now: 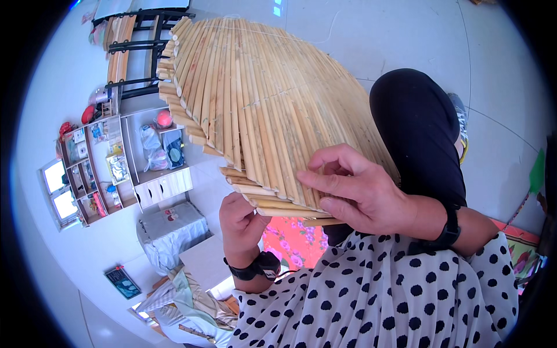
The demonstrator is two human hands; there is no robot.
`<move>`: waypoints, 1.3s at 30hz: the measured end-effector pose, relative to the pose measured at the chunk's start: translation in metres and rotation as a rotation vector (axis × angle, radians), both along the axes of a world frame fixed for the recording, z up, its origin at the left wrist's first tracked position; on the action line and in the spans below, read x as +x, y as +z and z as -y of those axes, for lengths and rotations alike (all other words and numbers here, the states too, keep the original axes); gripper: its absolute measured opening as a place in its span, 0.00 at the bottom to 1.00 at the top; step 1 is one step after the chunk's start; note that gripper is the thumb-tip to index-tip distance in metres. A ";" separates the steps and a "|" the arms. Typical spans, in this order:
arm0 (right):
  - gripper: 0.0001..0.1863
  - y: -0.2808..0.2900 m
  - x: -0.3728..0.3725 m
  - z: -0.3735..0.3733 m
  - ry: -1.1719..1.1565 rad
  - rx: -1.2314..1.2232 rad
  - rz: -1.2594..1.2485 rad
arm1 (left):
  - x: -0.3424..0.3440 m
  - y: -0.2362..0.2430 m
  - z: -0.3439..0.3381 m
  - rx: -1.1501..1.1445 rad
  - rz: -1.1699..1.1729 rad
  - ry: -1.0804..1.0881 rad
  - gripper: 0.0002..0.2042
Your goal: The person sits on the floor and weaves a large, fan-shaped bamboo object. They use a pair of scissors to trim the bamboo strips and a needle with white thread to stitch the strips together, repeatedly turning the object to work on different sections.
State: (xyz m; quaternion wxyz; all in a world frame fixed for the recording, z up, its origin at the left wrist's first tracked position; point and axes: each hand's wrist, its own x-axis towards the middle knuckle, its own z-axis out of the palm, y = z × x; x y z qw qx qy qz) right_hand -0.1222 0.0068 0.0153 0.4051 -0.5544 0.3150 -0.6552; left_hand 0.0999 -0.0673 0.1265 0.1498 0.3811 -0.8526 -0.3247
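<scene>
A large mat of pale reed stalks (255,98) tied side by side with thin string lies across my lap and reaches away from me. My right hand (354,185) rests on its near edge, fingers pressed onto the stalks. My left hand (241,223) grips the lowest stalks from underneath at the mat's near left corner. Both wrists wear black bands. My knee in black cloth (418,127) props the mat from the right.
A white shelf unit (116,162) with small items and bags stands at the left. A black frame with wooden slats (130,46) is behind it. A covered white table (171,232) and a flowered pink cloth (290,240) lie below the mat. Pale tiled floor (499,87) spreads right.
</scene>
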 end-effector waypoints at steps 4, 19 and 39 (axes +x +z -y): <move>0.19 -0.003 0.002 0.002 -0.001 0.035 0.057 | -0.015 -0.003 0.002 -0.096 -0.009 -0.001 0.09; 0.21 -0.003 0.007 0.001 -0.003 0.047 0.112 | -0.021 -0.002 -0.004 -0.080 0.011 0.130 0.09; 0.17 -0.005 0.000 0.006 0.029 0.085 0.155 | -0.017 0.002 0.008 0.067 0.073 0.010 0.10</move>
